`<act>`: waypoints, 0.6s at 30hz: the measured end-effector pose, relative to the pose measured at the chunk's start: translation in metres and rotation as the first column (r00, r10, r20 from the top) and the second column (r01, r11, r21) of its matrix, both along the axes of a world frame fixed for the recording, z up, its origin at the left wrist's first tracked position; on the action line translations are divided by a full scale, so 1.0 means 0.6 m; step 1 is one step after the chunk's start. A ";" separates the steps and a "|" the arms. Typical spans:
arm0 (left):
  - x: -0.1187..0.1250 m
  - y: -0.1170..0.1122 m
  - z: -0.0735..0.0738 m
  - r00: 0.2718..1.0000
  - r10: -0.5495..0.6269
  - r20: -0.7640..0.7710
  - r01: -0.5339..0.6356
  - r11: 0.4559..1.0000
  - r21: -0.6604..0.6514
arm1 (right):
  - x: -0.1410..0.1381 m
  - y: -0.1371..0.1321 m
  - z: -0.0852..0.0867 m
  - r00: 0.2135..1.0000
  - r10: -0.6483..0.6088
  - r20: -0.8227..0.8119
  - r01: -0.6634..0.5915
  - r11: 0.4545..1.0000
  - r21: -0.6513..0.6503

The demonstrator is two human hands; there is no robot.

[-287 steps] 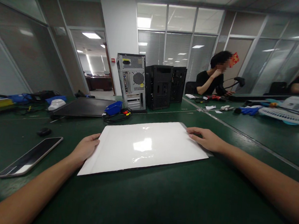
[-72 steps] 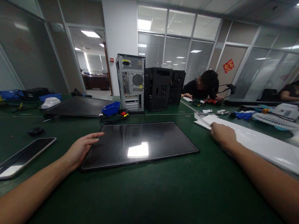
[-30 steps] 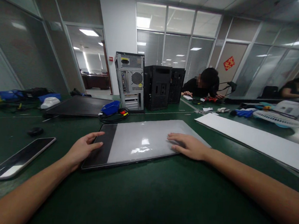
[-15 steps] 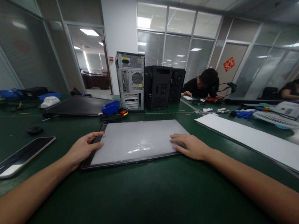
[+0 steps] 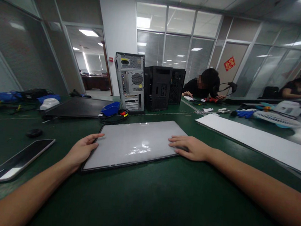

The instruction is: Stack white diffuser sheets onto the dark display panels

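Observation:
A flat display panel (image 5: 146, 159) with a dark frame lies on the green table in front of me, a glossy whitish sheet (image 5: 134, 139) inside it. My left hand (image 5: 82, 148) is at the panel's left edge, holding it with thumb and forefinger apart over the rim; its other fingers are mostly hidden. On the right end of the sheet, my right hand (image 5: 191, 148) rests palm down, its fingers stretched flat and pointing left. The sheet reaches the frame's left border, and light glints on its surface.
A phone (image 5: 17, 159) and a small black round object (image 5: 34, 133) lie to the left. Behind the panel stand a silver computer case (image 5: 130, 81) and black cases (image 5: 158, 89). A long white sheet (image 5: 256, 141) lies at right. A co-worker (image 5: 205, 83) leans over the far side.
The whitish sheet has slid left within the frame, covering the dark strip that showed along the left border. My right hand has moved slightly left with it; my left hand stays at the edge.

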State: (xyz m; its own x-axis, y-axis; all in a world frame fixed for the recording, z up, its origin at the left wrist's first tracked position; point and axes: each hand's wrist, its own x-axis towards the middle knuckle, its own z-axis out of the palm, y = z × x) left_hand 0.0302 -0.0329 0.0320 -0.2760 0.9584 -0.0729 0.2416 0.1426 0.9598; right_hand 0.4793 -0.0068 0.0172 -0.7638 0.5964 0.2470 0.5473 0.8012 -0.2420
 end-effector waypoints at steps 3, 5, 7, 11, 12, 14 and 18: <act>-0.002 0.000 -0.001 1.000 0.010 0.009 -0.010 1.000 0.003 | -0.001 0.000 0.000 1.000 0.025 0.007 -0.025 1.000 -0.003; -0.003 0.000 -0.001 1.000 0.023 0.008 -0.023 1.000 0.004 | -0.002 0.001 0.000 0.999 0.029 0.021 -0.029 1.000 -0.004; -0.003 0.000 0.000 1.000 0.019 0.011 -0.019 1.000 0.001 | -0.003 0.001 -0.002 0.999 0.012 0.040 -0.012 1.000 0.005; 0.000 -0.003 0.002 0.999 0.004 0.035 -0.003 1.000 -0.010 | -0.007 -0.003 -0.002 0.998 -0.032 0.061 0.030 0.999 0.034; 0.001 -0.004 0.003 0.999 0.007 0.043 -0.006 1.000 -0.004 | -0.009 -0.004 -0.002 0.997 -0.034 0.063 0.032 0.999 0.033; 0.002 -0.006 0.005 0.998 0.012 0.060 -0.012 1.000 0.008 | -0.010 -0.003 -0.001 0.998 -0.031 0.051 0.031 0.999 0.011; -0.006 -0.002 -0.003 0.990 -0.015 0.141 0.012 1.000 0.020 | 0.005 0.015 -0.007 0.986 -0.140 -0.096 0.138 0.990 -0.025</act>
